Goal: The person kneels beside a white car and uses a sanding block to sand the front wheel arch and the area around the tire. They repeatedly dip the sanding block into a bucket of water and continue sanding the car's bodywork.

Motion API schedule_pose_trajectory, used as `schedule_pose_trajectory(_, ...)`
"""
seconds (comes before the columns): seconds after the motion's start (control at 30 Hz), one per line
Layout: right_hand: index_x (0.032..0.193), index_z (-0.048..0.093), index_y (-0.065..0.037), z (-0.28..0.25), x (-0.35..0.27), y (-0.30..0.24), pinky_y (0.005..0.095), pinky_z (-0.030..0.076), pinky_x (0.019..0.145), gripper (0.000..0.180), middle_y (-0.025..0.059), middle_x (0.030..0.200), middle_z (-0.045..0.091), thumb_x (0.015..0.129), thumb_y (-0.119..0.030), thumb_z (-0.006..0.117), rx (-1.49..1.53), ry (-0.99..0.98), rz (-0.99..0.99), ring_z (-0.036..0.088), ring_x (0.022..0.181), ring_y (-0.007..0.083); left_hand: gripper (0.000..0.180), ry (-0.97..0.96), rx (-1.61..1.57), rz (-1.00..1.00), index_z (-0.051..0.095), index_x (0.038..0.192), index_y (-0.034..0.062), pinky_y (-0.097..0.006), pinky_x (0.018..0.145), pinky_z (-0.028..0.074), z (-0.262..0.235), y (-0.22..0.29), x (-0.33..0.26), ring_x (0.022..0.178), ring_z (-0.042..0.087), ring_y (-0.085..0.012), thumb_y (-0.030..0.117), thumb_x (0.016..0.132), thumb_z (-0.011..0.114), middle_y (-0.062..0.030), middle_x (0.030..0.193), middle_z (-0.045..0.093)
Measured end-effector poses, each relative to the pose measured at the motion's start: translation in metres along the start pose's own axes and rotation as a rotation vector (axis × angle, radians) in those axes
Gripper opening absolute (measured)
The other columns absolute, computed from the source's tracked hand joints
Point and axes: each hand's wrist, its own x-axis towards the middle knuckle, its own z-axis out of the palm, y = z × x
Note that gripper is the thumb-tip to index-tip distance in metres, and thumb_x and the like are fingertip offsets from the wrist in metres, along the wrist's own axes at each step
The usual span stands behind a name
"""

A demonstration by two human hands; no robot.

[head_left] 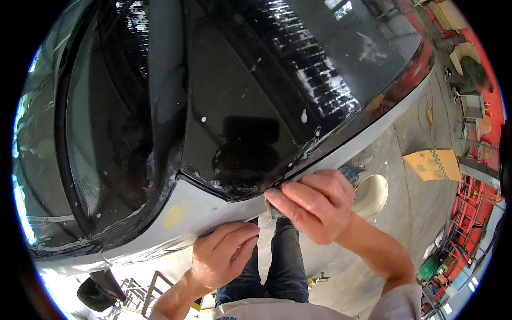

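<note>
In front of me is a vehicle body with a glossy black panel and a grey, primer-like lower edge. My right hand is closed at this edge, by the black panel's lower corner. Its thumb and index finger pinch a thin, pale strip that hangs down from the edge. Just left of the strip, my left hand rests against the grey edge. Its fingers are curled together, and what they hold, if anything, is hidden.
A white, round, hollow thing stands behind my right hand. Flattened cardboard lies on the concrete floor to the right. Red racks line the right side. At lower left are a black object and metal frames.
</note>
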Motion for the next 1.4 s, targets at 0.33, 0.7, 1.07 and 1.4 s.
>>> schedule_pose_trajectory(0.33,0.101,0.081,-0.006,0.011,0.002,-0.008,0.0286,0.046,0.062,0.036,0.002,0.106,0.065,0.066,-0.014,0.08,0.022,0.077,0.015,0.058,0.088,0.0188,0.02,0.015,-0.025,-0.068,0.073,0.103,0.0009,-0.032,0.067,0.06,0.002,0.005,-0.002,0.077,0.074,-0.0248,-0.003,0.083,0.077,-0.0138,0.097,0.073)
schedule_pose_trajectory(0.7,0.101,0.081,-0.005,0.013,0.008,-0.023,0.0285,0.046,0.063,0.037,0.004,0.103,0.067,0.065,-0.014,0.077,0.062,0.096,0.099,0.057,0.084,0.019,0.021,0.006,0.08,-0.006,0.073,0.104,0.0051,-0.034,0.064,0.059,0.004,0.006,0.003,0.074,0.073,-0.0267,0.003,0.084,0.079,-0.0093,0.096,0.073)
schedule_pose_trajectory(1.07,0.107,0.079,-0.004,0.022,0.002,-0.038,0.0296,0.048,0.068,0.044,0.005,0.105,0.067,0.065,-0.018,0.075,0.012,0.134,0.147,0.057,0.088,0.0195,0.021,0.009,0.077,-0.004,0.071,0.102,0.005,-0.036,0.057,0.057,-0.005,0.001,-0.004,0.066,0.07,-0.0284,0.002,0.083,0.079,-0.0101,0.086,0.069)
schedule_pose_trajectory(1.4,0.105,0.08,-0.009,0.004,-0.017,-0.013,0.0314,0.049,0.068,0.037,0.0026,0.103,0.067,0.069,-0.014,0.079,-0.118,0.071,0.096,0.058,0.086,0.0195,0.02,-0.059,0.031,-0.102,0.075,0.104,-0.0018,-0.03,0.071,0.063,-0.009,0.005,-0.006,0.086,0.075,-0.0232,-0.006,0.085,0.075,-0.0175,0.101,0.074)
